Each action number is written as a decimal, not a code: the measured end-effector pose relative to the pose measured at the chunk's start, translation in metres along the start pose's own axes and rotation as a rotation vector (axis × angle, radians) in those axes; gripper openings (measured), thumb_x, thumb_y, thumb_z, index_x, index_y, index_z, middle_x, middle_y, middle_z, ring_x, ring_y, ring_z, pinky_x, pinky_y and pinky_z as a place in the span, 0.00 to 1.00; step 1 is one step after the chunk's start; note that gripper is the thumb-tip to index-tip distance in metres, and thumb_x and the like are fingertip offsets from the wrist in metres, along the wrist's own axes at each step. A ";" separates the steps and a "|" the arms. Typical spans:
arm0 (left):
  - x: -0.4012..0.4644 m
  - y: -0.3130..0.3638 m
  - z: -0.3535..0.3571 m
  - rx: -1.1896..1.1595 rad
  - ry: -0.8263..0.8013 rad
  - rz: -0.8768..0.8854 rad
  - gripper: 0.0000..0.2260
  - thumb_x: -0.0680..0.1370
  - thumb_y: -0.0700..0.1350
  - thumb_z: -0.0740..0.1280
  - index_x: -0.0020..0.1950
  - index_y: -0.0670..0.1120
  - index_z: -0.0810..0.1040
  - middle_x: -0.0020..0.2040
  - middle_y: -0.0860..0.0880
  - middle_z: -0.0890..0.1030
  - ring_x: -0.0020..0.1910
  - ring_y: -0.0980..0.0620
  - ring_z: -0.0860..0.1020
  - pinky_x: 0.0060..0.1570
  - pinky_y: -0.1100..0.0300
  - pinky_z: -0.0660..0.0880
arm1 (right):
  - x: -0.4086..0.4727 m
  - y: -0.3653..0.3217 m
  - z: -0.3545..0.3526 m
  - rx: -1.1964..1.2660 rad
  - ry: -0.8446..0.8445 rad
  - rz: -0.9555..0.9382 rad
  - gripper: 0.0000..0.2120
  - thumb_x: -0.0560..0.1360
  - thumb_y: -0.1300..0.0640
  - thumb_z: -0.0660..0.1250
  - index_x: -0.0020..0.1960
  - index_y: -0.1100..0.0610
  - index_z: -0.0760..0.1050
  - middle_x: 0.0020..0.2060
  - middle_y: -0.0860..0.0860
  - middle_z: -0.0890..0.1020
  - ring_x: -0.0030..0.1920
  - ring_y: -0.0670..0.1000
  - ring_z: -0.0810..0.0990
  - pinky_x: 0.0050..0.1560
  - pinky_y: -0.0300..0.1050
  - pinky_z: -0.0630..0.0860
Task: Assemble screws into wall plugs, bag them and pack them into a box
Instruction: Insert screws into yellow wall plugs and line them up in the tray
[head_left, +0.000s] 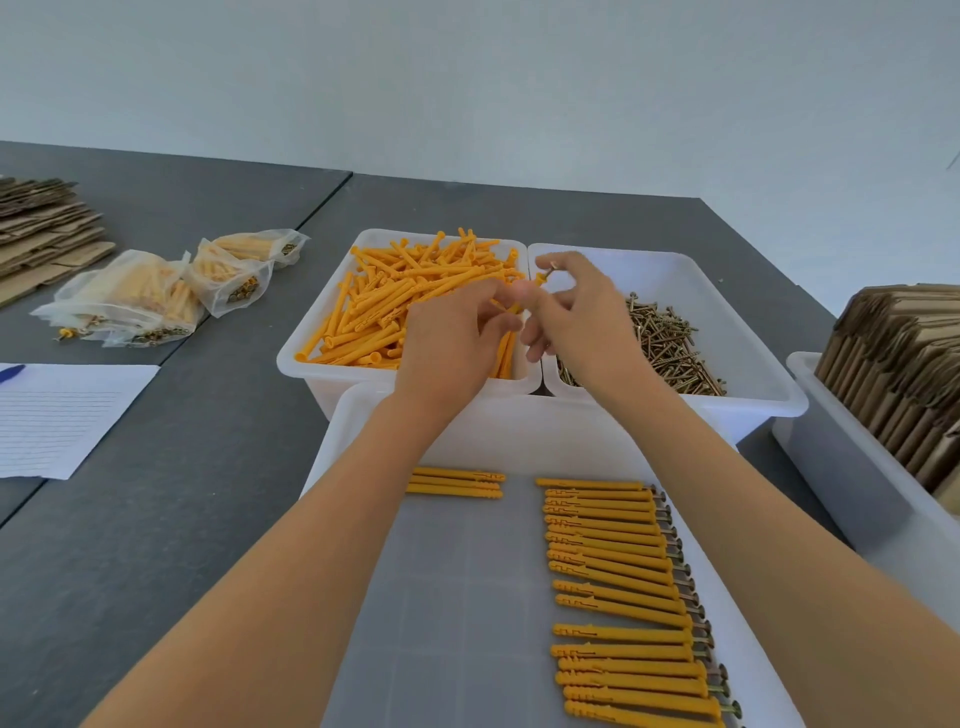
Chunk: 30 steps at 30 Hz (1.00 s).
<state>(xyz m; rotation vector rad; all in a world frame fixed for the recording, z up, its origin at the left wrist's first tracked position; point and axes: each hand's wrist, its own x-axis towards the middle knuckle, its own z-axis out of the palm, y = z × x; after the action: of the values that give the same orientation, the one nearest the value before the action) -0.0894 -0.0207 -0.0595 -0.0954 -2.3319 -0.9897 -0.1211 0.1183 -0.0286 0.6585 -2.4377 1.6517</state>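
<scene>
**Assembly step in hand: screw being seated in a wall plug above the bins**

Nearest the camera, a shallow white tray (363, 519) holds a column of finished assemblies (618, 587) along its right side, each orange plug lying flat with a screw head showing at its right end. At the tray's far left lie three bare plugs (454, 482), side by side and touching, with no screw heads visible.

Above the tray's far edge both hands meet. The left hand (447, 338) has its fingers curled around an orange wall plug (535, 285), whose collar end points up and to the right. The right hand (576, 312) pinches a screw (551, 266) at that collar end; how deep the screw sits cannot be judged, as the fingers hide most of the plug.

Beyond the hands, two white bins stand touching: the plug bin (332, 306) on the left, heaped with loose orange plugs, and the screw bin (727, 306) on the right, holding a pile of brass-coloured screws (660, 343).

Farther left on the grey bench (208, 415) lie filled clear bags (156, 296), a lined sheet of paper (62, 415) and a stack of flattened cardboard (41, 228). A bin of upright folded cartons (904, 364) stands at the right.

Judgement: the task is at the assembly stage. The next move calls for pushing the screw home along the plug's axis, then laying the piece in line with the finished column.
</scene>
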 end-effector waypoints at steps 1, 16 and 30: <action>0.000 0.001 -0.001 -0.054 -0.006 -0.003 0.04 0.79 0.45 0.67 0.51 0.50 0.81 0.42 0.55 0.85 0.46 0.59 0.82 0.54 0.51 0.76 | -0.001 0.001 0.004 -0.016 -0.040 0.002 0.12 0.79 0.53 0.67 0.59 0.57 0.72 0.30 0.54 0.82 0.25 0.49 0.78 0.31 0.40 0.77; 0.017 -0.002 -0.027 -0.775 0.056 -0.503 0.12 0.81 0.44 0.60 0.48 0.49 0.83 0.39 0.53 0.85 0.38 0.57 0.83 0.42 0.58 0.74 | -0.018 -0.057 0.008 0.118 -0.255 -0.138 0.10 0.80 0.63 0.63 0.41 0.61 0.79 0.22 0.52 0.75 0.20 0.47 0.68 0.23 0.36 0.67; 0.019 -0.010 -0.034 -0.893 -0.107 -0.601 0.14 0.81 0.53 0.59 0.56 0.51 0.83 0.49 0.53 0.85 0.45 0.56 0.80 0.45 0.60 0.70 | -0.067 -0.017 0.084 -0.972 -0.906 -0.284 0.14 0.74 0.51 0.72 0.44 0.54 0.67 0.42 0.50 0.71 0.40 0.51 0.69 0.29 0.42 0.60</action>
<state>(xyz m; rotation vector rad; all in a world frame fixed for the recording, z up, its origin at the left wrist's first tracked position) -0.0909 -0.0535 -0.0371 0.2216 -1.8425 -2.3090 -0.0420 0.0559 -0.0701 1.6227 -2.9648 -0.1248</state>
